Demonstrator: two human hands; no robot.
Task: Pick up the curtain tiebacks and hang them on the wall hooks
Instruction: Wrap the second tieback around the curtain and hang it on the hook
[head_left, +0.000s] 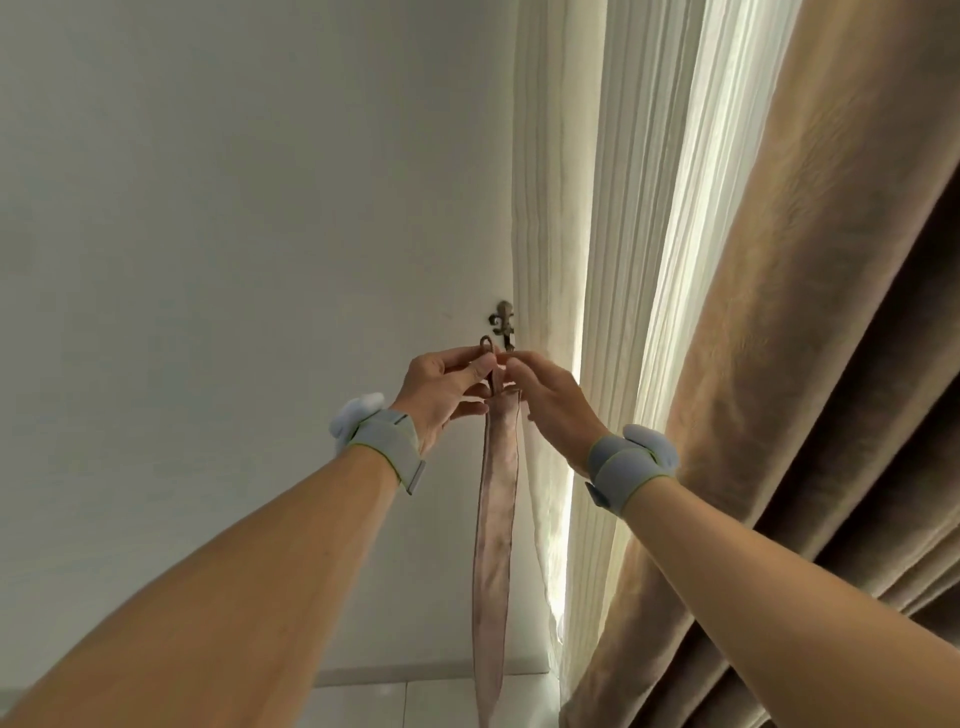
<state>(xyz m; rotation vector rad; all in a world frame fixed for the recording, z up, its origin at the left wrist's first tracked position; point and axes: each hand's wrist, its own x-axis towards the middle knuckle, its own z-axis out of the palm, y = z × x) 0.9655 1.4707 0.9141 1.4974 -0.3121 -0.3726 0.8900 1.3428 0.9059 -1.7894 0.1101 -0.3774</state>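
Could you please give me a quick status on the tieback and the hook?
Left hand and right hand both pinching tieback top. Loop just beside wall hook, not on. Nothing blocking.

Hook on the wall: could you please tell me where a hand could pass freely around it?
Free: bare wall left of and above the hook. Crowded: sheer curtain touches its right; both hands and the tieback sit just below.

Hook (503, 325) on the wall (234, 208), just left of the sheer curtain (613, 208), thick curtain (831, 312) right of that, left hand (441, 389) and right hand (550, 400) together just below the hook, tieback (496, 519) hanging down between them, its loop (486, 344) beside the hook
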